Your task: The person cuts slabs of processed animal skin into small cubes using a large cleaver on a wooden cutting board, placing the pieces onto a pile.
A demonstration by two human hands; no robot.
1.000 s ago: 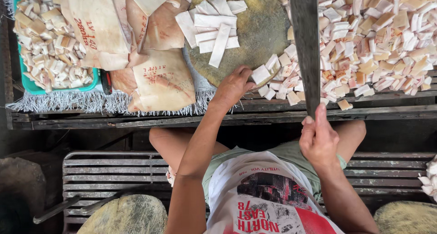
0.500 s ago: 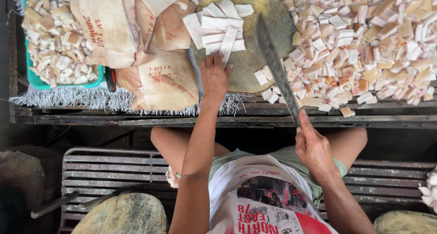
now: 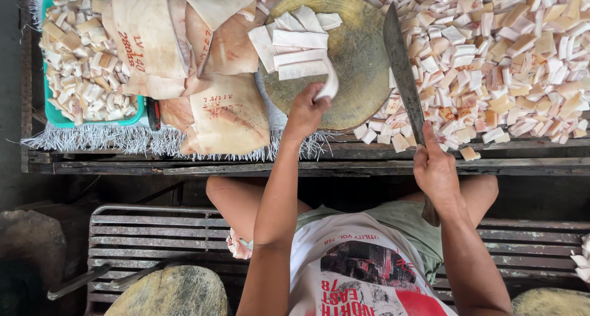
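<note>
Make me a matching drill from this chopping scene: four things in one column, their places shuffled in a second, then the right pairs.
Things:
1. long dark cleaver blade
2. white cut strips
3. teal plastic tray
4. large pale skin sheets

Places:
A. far left, full of small pieces
B. held by the right hand
C. between tray and round wooden chopping block
D. on the block, touched by the left hand

Pairs: 1-B, 2-D, 3-A, 4-C
</note>
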